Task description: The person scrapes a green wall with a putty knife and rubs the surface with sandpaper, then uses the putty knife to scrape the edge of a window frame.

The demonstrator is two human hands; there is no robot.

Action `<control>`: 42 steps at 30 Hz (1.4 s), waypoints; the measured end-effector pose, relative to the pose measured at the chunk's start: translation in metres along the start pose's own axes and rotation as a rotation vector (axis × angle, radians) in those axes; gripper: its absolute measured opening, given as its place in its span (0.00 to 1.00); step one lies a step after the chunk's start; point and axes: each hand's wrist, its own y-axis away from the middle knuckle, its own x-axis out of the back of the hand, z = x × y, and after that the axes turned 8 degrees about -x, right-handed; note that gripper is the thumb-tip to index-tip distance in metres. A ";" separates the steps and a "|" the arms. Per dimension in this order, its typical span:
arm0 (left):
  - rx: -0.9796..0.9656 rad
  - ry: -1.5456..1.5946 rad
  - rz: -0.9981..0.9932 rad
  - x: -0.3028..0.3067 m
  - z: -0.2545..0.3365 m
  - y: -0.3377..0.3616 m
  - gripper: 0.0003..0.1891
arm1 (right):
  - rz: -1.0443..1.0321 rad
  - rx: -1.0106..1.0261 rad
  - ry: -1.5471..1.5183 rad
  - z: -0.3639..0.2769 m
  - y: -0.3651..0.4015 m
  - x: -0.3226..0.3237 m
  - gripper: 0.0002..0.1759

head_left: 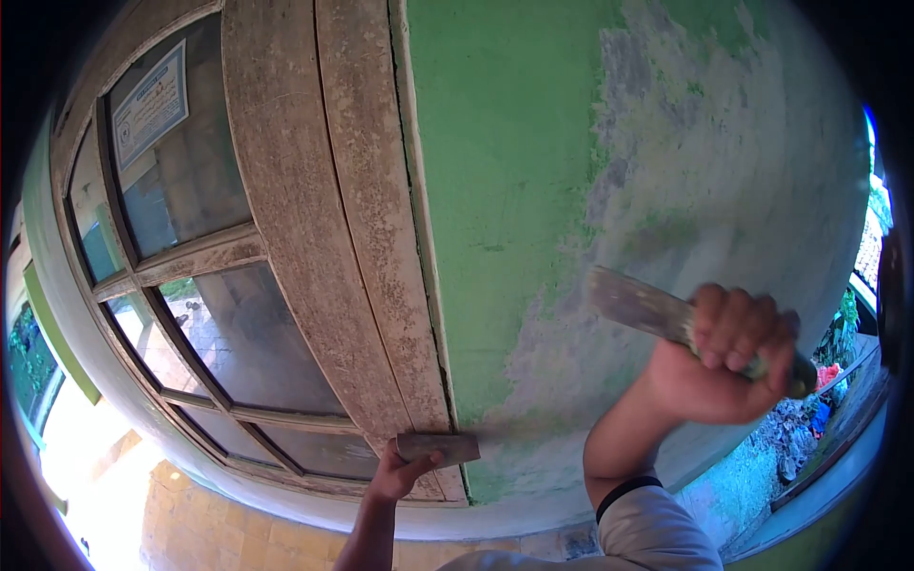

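Observation:
My right hand [738,357] is closed around the handle of a scraper [638,303], a flat, worn grey blade pointing up and left in front of the wall. The handle's dark end shows past my little-finger side. Lower down, my left hand [409,469] grips a flat grey-brown rectangular piece [455,447], thumb across its front. That piece overlaps the foot of the wooden frame and the wall's edge in this view. Behind both hands is a green wall [505,190], its paint gone in a large pale grey patch [724,181] on the right.
A weathered wooden frame [314,190] runs along the wall's left edge. Beyond it stand glass panes [252,333] with a paper notice [150,105] stuck on one. Yellowish floor tiles [200,514] lie below. At the far right is a heap of mixed rubbish [795,433].

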 end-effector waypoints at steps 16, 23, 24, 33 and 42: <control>-0.006 -0.010 -0.020 0.000 0.001 0.001 0.10 | 0.044 -0.029 0.035 0.028 0.007 -0.006 0.12; -0.017 -0.022 -0.004 0.001 0.001 0.000 0.10 | -0.040 0.120 -0.013 -0.005 -0.002 0.001 0.10; -0.019 -0.020 -0.003 0.001 0.001 0.000 0.10 | -0.043 0.197 0.017 -0.005 -0.002 0.004 0.09; -0.035 -0.015 -0.018 0.000 -0.001 0.000 0.09 | -0.087 0.162 -0.016 -0.016 -0.011 0.001 0.13; -0.019 -0.021 0.011 -0.002 0.003 0.000 0.10 | -0.021 0.052 -0.009 -0.002 -0.012 -0.006 0.15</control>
